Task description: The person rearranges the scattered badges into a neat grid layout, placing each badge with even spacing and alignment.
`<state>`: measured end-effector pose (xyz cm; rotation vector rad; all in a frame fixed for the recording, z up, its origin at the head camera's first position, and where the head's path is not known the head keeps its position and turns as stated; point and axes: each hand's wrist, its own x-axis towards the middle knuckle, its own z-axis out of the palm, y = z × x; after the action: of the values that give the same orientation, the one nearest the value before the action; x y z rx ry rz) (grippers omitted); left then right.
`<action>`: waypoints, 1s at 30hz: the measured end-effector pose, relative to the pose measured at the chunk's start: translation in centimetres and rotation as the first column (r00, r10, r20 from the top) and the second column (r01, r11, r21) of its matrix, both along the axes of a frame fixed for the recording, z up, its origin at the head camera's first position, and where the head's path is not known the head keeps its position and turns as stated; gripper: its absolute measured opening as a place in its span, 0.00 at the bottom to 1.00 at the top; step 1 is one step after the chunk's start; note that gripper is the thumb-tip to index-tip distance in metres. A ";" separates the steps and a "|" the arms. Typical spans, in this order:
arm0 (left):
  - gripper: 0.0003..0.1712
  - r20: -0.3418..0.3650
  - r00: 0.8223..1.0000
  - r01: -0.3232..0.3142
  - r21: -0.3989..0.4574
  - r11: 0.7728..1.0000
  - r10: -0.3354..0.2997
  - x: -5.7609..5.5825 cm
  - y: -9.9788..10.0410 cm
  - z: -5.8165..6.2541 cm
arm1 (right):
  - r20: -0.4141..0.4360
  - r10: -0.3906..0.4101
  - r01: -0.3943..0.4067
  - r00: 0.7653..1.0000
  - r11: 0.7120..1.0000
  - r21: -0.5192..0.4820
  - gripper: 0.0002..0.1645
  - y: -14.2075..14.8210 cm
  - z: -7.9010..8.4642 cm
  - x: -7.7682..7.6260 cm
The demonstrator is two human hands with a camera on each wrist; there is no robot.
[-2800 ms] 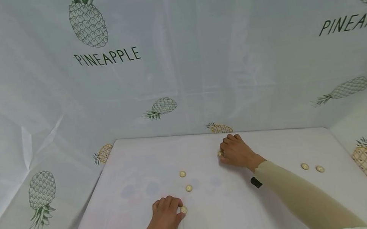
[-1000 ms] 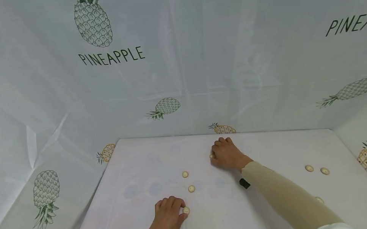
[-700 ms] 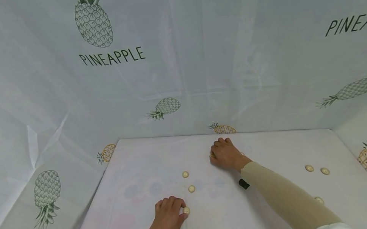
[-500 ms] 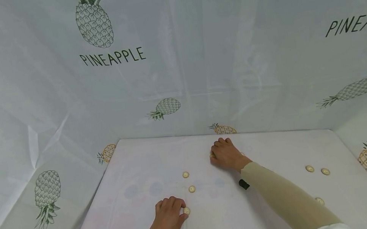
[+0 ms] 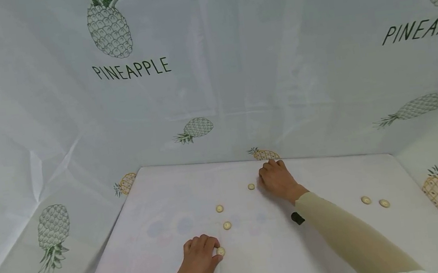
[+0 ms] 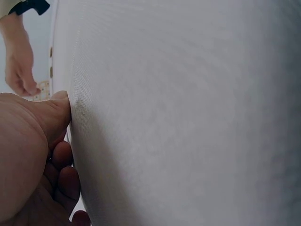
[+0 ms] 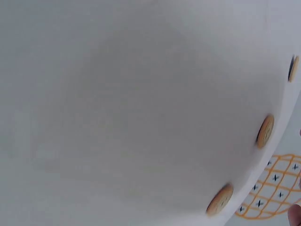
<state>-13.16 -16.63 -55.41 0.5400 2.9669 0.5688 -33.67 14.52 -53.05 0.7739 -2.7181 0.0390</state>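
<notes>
My left hand (image 5: 199,262) pinches a round pale wooden button (image 5: 221,252) between thumb and index finger, at the table's near left. In the left wrist view its thumb and fingers press on the white cloth, but no button shows there. At the far side, my right hand (image 5: 280,182) hovers with bent fingers, just right of a button (image 5: 251,186) that lies apart from it. Nothing shows between its fingertips, though they are partly hidden. Between the hands lie two more buttons, one farther (image 5: 219,209) and one nearer (image 5: 227,225).
Two buttons, left (image 5: 366,200) and right (image 5: 384,203), lie beyond the right forearm. The right wrist view shows several buttons, one in the lower part (image 7: 219,200). White pineapple-print cloth (image 5: 257,81) rises behind the table (image 5: 175,183). A dark strap (image 5: 298,218) hangs at the right wrist.
My right hand has let go of the far button and shifted a little right. Its forearm now covers a button seen at lower right. My left hand keeps its pinch.
</notes>
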 end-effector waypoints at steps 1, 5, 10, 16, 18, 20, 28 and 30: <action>0.12 -0.001 1.000 -0.001 0.001 1.000 0.001 0.0 0.0 0.0 | -0.008 -0.007 0.007 1.000 1.000 0.000 0.10 0.3 0.0 0.1; 0.13 -0.007 1.000 -0.005 -0.005 1.000 0.005 0.0 0.2 0.0 | -0.018 -0.021 0.021 1.000 1.000 -0.020 0.09 1.9 0.3 0.6; 0.13 0.007 1.000 -0.010 0.001 1.000 0.010 0.0 0.1 0.1 | -0.057 -0.026 0.024 0.998 0.999 -0.037 0.07 4.3 0.6 1.6; 0.14 0.015 1.000 -0.013 0.011 1.000 0.013 0.0 0.1 0.1 | -0.074 -0.045 0.042 0.996 0.998 -0.047 0.06 7.5 0.9 3.2; 0.14 0.019 1.000 -0.018 0.010 1.000 0.018 0.0 0.1 -0.1 | -0.094 -0.049 0.044 0.994 0.997 -0.058 0.06 8.6 0.8 3.7; 0.14 0.022 0.999 -0.026 0.007 1.000 0.026 0.0 0.1 -0.2 | -0.129 -0.050 0.040 0.990 0.996 -0.074 0.05 9.7 0.8 4.3; 0.13 0.022 0.999 -0.031 0.024 0.999 0.030 -0.1 0.2 -0.2 | -0.256 -0.021 -0.008 0.966 0.994 -0.111 0.04 14.0 0.8 6.7; 0.13 0.020 0.999 -0.026 0.026 0.999 0.026 -0.1 0.3 -0.2 | -0.273 -0.005 -0.026 0.962 0.994 -0.110 0.04 15.3 0.8 7.5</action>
<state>-13.24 -16.35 -55.57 0.4956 2.9564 0.6130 -26.17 29.78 -52.21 0.7036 -2.4282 0.0810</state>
